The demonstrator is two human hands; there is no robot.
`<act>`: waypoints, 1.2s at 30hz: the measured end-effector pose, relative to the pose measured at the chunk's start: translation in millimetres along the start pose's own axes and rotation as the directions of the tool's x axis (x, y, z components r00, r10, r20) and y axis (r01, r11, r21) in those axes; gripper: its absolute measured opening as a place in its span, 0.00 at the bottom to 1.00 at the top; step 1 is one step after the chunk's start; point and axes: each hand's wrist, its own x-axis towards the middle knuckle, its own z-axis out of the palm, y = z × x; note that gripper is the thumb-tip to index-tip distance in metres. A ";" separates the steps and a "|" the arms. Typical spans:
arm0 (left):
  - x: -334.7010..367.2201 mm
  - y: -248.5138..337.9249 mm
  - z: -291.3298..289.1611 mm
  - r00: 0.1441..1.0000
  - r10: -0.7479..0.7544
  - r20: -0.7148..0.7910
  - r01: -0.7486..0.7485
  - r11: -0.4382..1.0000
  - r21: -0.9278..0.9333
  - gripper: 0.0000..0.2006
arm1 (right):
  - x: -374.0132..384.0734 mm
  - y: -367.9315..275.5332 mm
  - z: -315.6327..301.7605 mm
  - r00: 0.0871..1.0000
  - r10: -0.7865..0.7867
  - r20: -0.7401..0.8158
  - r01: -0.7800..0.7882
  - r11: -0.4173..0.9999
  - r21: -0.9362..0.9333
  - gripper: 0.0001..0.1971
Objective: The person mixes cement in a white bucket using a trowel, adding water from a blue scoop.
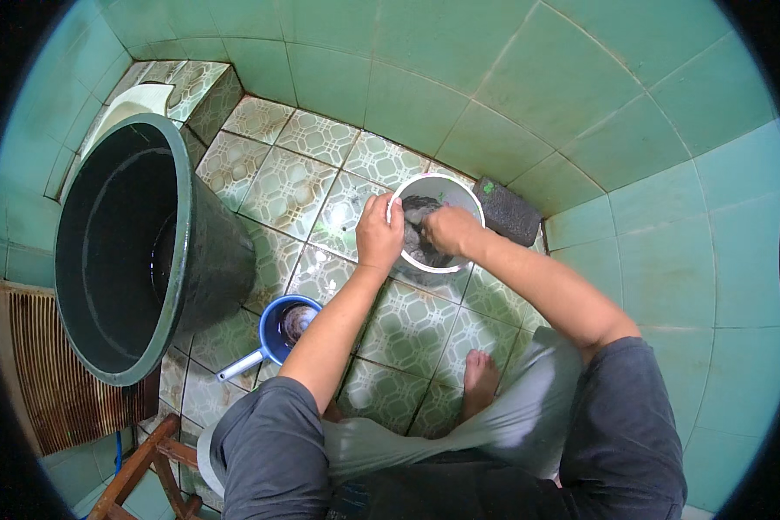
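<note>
A white bucket [482, 208] stands on the tiled floor in front of me. My left hand [380, 232] is closed on its left rim, fingers hooked over the edge. My right hand [449, 232] reaches down inside it with curled fingers, and whatever they grip is hidden. Wet, dark grey stuff [420, 208] lies in the bucket around that hand; whether it is cloth or murky water I cannot tell. A blue dipper [271, 329] with a pale handle sits on the floor left of my left forearm, with a little liquid in it.
A large dark green tub [182, 217] stands at the left, near a tiled ledge [212, 95]. A dark block [507, 211] rests behind the bucket against the green tiled wall [442, 69]. Lower left are a ribbed brown panel [78, 373] and a wooden frame [152, 455].
</note>
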 end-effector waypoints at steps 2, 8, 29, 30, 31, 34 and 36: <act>1.0 0.1 0.9 1.000 -0.005 -0.007 0.005 1.000 0.010 0.11 | -5.6 0.0 -5.9 0.999 -0.045 0.030 0.046 0.998 -0.043 0.11; -0.9 0.9 0.6 1.000 0.016 -0.025 -0.015 1.000 0.006 0.13 | -16.0 23.2 -37.4 0.996 0.075 -0.041 -0.080 0.983 -0.168 0.10; -7.5 7.3 4.1 0.998 0.049 0.040 -0.052 0.997 0.054 0.11 | -20.9 -3.5 -16.8 0.904 0.120 0.411 -0.145 0.989 0.031 0.12; -6.8 6.5 3.8 0.997 0.058 0.059 -0.060 0.998 0.037 0.11 | -21.6 -2.5 -19.5 0.895 0.150 0.420 -0.209 0.973 0.097 0.13; -5.8 5.5 3.3 0.995 0.066 0.077 -0.068 0.997 0.019 0.11 | -23.5 0.1 -21.0 0.895 0.149 0.420 -0.208 0.973 0.098 0.13; 4.3 0.4 -4.6 0.992 0.121 0.030 -0.121 0.992 0.019 0.11 | -29.0 6.9 -26.0 0.963 0.149 0.225 -0.168 0.983 0.068 0.12; 15.5 -1.2 -19.1 0.980 0.175 0.093 -0.176 0.984 -0.002 0.12 | -36.0 0.4 -35.4 0.981 0.153 0.119 -0.159 0.986 0.040 0.12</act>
